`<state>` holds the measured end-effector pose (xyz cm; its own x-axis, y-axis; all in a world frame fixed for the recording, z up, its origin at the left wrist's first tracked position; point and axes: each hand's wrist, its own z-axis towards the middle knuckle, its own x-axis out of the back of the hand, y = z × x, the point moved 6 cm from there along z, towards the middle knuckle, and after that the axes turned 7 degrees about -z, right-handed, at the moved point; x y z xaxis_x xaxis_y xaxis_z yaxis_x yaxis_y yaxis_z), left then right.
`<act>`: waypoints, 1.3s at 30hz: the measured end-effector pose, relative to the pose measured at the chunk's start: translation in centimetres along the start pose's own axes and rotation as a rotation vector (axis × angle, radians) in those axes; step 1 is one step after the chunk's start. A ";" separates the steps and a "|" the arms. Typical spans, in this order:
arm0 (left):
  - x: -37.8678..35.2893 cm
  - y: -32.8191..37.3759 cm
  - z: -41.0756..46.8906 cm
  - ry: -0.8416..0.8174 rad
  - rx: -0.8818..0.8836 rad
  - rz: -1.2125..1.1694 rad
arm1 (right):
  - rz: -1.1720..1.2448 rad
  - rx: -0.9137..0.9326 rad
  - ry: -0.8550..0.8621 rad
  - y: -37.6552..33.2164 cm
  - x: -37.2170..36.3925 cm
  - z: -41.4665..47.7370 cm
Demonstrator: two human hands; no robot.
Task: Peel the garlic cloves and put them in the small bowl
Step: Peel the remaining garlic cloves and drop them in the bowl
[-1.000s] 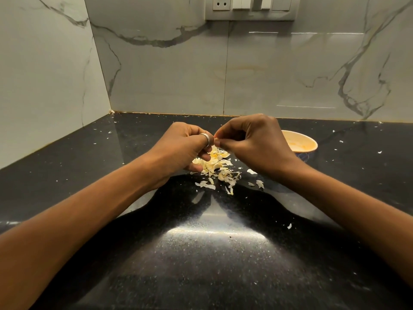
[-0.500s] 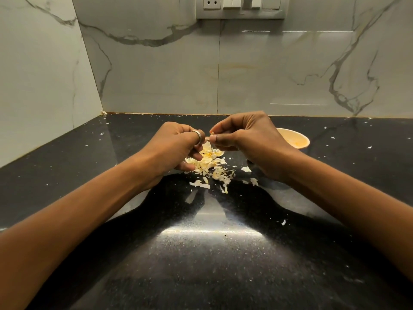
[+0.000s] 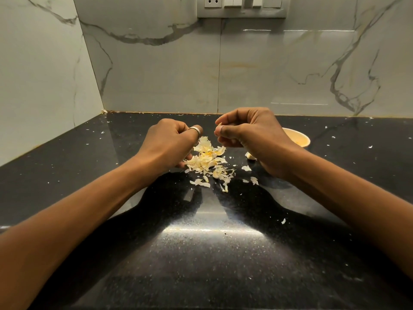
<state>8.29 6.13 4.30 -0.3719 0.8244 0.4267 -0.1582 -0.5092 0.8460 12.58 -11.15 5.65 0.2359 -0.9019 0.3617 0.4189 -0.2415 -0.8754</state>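
A black speckled counter [image 3: 207,253] fills a corner and carries a bright band of reflected light near its front. It meets a back wall [image 3: 167,70] and a side wall [image 3: 40,74], both of pale marble-look tile with grey veins. A switch plate [image 3: 241,6] sits high on the back wall, cut off by the top edge. White flakes [image 3: 283,221] are scattered across the stone, some lying along the seam with the back wall. A heap of peel [image 3: 206,161] lies mid-counter between the two hands. The left hand [image 3: 167,145], with a ring [image 3: 194,130] on one finger, hovers at the heap's left edge with its fingers curled in; what they enclose, if anything, cannot be told. The right hand [image 3: 252,130] is raised just beside it, thumb and forefinger pinching a small pale scrap [image 3: 220,124]. A pale lump [image 3: 249,155], perhaps a clove, lies on the counter half hidden under that hand. The bowl [image 3: 298,139] stands behind the right wrist, and its contents are hidden.
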 end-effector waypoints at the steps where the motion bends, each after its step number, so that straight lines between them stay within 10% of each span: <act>1: 0.0 0.1 0.0 0.012 -0.036 0.041 | -0.003 0.000 -0.003 0.0 0.0 0.0; 15: -0.2 1.8 -0.5 -0.001 -0.347 -0.003 | 0.154 -0.073 -0.098 0.3 -0.8 0.1; 39: -0.6 1.0 -0.4 -0.130 -0.058 -0.272 | 0.267 -0.142 -0.154 0.4 -0.8 0.1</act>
<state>7.98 5.06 4.79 -0.1892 0.9551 0.2280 -0.2892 -0.2760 0.9166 12.68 -10.51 5.03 0.4551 -0.8779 0.1487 0.2010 -0.0613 -0.9777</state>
